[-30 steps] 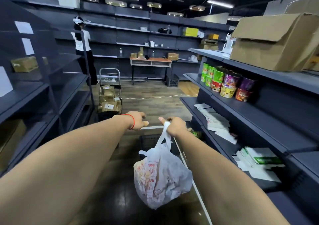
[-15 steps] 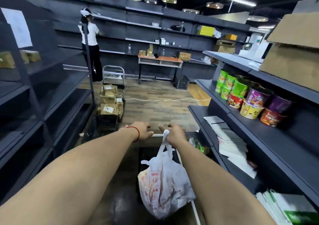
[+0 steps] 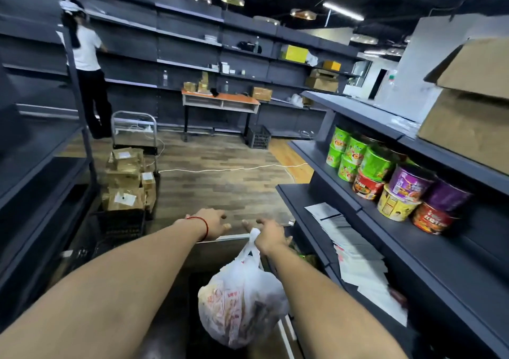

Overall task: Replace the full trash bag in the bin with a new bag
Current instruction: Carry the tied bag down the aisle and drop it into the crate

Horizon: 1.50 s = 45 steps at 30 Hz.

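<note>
Barely anything moved vs 0.5 s ago: the view has rolled, the person in the white top (image 3: 84,53) sits further left in frame, and the trash bag (image 3: 239,312) has swung a touch left under the right hand (image 3: 271,236).

Dark shelving on both sides of the aisle.
- Right shelving (image 3: 358,111), top shelf: 1 open cardboard box (image 3: 465,116), cut off by the frame edge, inside not visible.
- Shelf below: stacked noodle cups (image 3: 385,177) in green, purple, red and yellow, lids on.
- Next shelf down: a loose run of white papers (image 3: 355,251).
- Left shelving (image 3: 41,166): too dark to read.

Trolley (image 3: 135,127) at the aisle end. Taped cardboard parcels (image 3: 124,182) are piled by it, above a black crate (image 3: 121,223).

Orange-topped surface (image 3: 220,98) at the back wall with small boxes on it. A 2nd black crate (image 3: 257,137) sits on the floor beside it, inside not visible.

Trash bag: white with red print, full and bulging. It hangs in the air from the right hand, fingers curled round its bunched handles. Contents show as crumpled stuff through the film; can't identify.

Left hand (image 3: 213,223) is just beside the right and holds nothing. Its fingers are loosely spread and point forward.

A dark shape under the bag is mostly hidden by the bag and arms; can't tell if it's the bin.
</note>
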Available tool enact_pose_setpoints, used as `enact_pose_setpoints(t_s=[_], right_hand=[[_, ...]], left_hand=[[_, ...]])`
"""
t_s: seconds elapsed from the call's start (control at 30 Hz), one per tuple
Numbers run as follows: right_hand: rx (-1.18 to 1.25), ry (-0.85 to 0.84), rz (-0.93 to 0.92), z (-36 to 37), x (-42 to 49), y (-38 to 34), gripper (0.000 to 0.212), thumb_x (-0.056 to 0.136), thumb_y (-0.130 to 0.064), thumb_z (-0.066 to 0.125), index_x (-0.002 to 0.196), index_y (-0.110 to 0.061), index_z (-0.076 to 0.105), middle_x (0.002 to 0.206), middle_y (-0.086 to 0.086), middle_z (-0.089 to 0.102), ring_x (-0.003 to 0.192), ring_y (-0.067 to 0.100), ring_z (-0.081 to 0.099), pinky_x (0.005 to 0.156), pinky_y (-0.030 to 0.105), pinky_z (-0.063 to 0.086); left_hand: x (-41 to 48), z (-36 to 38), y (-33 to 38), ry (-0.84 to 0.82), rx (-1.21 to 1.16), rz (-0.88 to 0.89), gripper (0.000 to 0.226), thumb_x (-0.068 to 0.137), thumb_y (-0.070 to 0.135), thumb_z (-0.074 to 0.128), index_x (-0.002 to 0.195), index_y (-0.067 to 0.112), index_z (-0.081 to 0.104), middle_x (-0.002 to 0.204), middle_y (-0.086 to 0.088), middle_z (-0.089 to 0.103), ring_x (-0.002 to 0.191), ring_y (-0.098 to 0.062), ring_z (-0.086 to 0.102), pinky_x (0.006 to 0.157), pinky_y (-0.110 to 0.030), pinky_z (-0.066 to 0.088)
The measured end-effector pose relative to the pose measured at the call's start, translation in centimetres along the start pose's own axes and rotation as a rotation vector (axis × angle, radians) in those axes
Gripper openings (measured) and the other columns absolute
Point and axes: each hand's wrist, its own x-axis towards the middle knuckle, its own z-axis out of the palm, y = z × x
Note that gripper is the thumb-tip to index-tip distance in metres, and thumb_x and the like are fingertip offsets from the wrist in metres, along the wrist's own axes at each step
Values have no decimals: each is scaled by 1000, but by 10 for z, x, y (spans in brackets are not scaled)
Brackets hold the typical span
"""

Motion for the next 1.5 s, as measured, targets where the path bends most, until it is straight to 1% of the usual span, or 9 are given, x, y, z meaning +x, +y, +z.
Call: enact_pose_setpoints(t_s=[0.2, 0.37, 0.5, 0.67, 0.83, 1.0, 1.17, 1.3, 1.5], right_hand=[[58, -13, 40, -4, 48, -27, 75, 79, -79, 47, 132, -25, 54, 141, 11, 53, 141, 33, 32, 116, 62, 5], [29, -35, 4, 10, 96, -35, 79, 79, -80, 44, 133, -23, 53, 144, 7, 48, 138, 32, 35, 114, 62, 15], [-8, -78, 2, 18, 137, -30, 77, 80, -80, 43, 133, -26, 52, 144, 6, 46, 138, 33, 33, 114, 63, 9], [-43, -135, -24, 34, 190, -12, 76, 80, -80, 41, 133, -27, 52, 144, 3, 47, 137, 30, 36, 114, 61, 11], [-61, -217, -91, 55, 231, 7, 59, 92, -63, 44, 137, -25, 49, 147, 2, 44, 138, 28, 33, 115, 61, 14], [-15, -242, -94, 71, 253, 20, 67, 89, -70, 40, 138, -24, 46, 147, 2, 43, 137, 28, 35, 118, 56, 15], [22, -254, -106, 109, 275, 43, 71, 88, -66, 47, 145, -26, 35, 154, 1, 33, 140, 25, 32, 114, 51, 28], [77, -322, -34, 156, 298, 66, 85, 75, -79, 44, 145, -33, 28, 156, 1, 29, 132, 26, 43, 111, 52, 34], [-51, -351, -55, 234, 337, 101, 74, 88, -64, 50, 149, -28, 28, 158, -1, 28, 142, 22, 29, 118, 49, 20]], left_hand=[[61, -18, -15, -28, 28, 10, 56, 89, 57, 45, 138, 28, 45, 144, -4, 49, 133, -29, 43, 108, -51, 36], [109, -15, -24, -70, 22, -30, 57, 88, 60, 44, 137, 31, 45, 145, -2, 48, 134, -28, 43, 109, -53, 34], [150, -9, -20, -88, 20, -41, 57, 88, 59, 45, 136, 30, 46, 143, -3, 50, 132, -29, 44, 109, -52, 36], [194, 8, -14, -102, -23, -87, 59, 87, 58, 49, 137, 28, 46, 142, -4, 51, 131, -28, 46, 108, -52, 37], [227, 23, 4, -82, -45, -141, 52, 90, 51, 49, 138, 31, 45, 144, 0, 49, 134, -25, 43, 108, -54, 34], [250, 45, -4, -97, -100, -193, 48, 91, 49, 47, 135, 31, 48, 142, 2, 51, 132, -25, 44, 106, -53, 37], [273, 72, -26, -144, -129, -227, 45, 94, 44, 44, 137, 30, 47, 147, 4, 45, 139, -21, 35, 113, -56, 26], [299, 96, -50, -182, -111, -237, 47, 95, 43, 43, 140, 27, 44, 148, 2, 44, 140, -21, 32, 115, -58, 20], [349, 161, -90, -177, -129, -232, 48, 95, 45, 43, 140, 28, 43, 149, 4, 42, 140, -20, 31, 115, -57, 20]])
